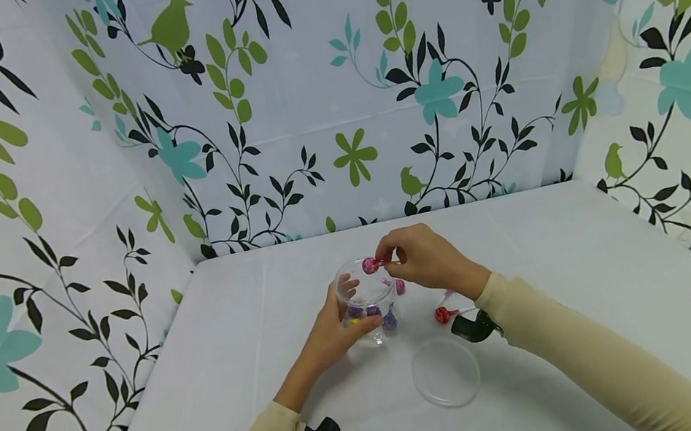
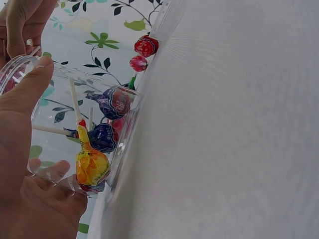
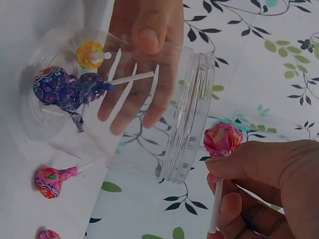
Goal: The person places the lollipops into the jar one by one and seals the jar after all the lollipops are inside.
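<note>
A clear plastic jar (image 1: 364, 288) stands on the white table, and my left hand (image 1: 333, 327) grips it round the side, thumb in front and fingers behind. Inside the jar lie a yellow lollipop (image 2: 92, 167) and several purple-blue lollipops (image 3: 52, 87), sticks pointing various ways. At the jar's open mouth, my right hand (image 1: 424, 257) pinches a pink lollipop (image 3: 223, 139) just below its wrapped head, with the white stick hanging past the fingers. In the right wrist view the pink lollipop is just outside the threaded rim.
A pink lollipop (image 3: 49, 182) lies on the table beside the jar. Nearer the right sleeve lies a red lollipop (image 1: 443, 315) with another pink one behind it. A clear round lid (image 1: 446, 374) rests flat in front. Patterned cloth (image 1: 303, 103) walls the table's back and sides.
</note>
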Motion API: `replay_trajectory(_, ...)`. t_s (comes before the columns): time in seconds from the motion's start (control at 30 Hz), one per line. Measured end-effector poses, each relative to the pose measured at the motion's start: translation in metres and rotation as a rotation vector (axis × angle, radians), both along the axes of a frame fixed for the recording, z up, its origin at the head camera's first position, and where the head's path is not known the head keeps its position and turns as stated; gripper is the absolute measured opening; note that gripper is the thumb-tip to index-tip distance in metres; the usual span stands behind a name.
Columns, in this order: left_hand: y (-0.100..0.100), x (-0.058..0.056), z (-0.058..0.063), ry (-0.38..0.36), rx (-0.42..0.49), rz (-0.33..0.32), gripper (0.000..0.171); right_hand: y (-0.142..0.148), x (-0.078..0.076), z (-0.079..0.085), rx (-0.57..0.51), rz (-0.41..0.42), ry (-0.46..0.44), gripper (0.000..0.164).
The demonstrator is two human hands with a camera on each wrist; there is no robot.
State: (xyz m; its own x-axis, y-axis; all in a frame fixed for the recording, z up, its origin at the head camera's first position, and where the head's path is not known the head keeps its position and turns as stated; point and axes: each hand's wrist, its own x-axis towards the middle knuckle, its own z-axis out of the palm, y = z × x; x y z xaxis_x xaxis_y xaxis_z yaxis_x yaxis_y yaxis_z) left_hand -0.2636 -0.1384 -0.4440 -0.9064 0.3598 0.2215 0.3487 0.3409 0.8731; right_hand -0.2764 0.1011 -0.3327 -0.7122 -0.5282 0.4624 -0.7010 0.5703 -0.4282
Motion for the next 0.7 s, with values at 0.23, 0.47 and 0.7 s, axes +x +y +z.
replay_trajectory(0.23,0.000,0.000,0.000,0.004,0.013,-0.013,0.098,-0.008,0.000,-0.001,0.004,0.011,-0.016,0.014)
replay_trajectory(0.47,-0.001,0.001,0.000,-0.002,0.014,-0.002,0.095,-0.014,-0.001,-0.003,0.009,0.029,-0.027,0.015)
replay_trajectory(0.7,-0.001,0.001,0.000,-0.015,-0.010,0.014,0.099,-0.012,-0.001,-0.002,0.006,0.041,-0.034,0.014)
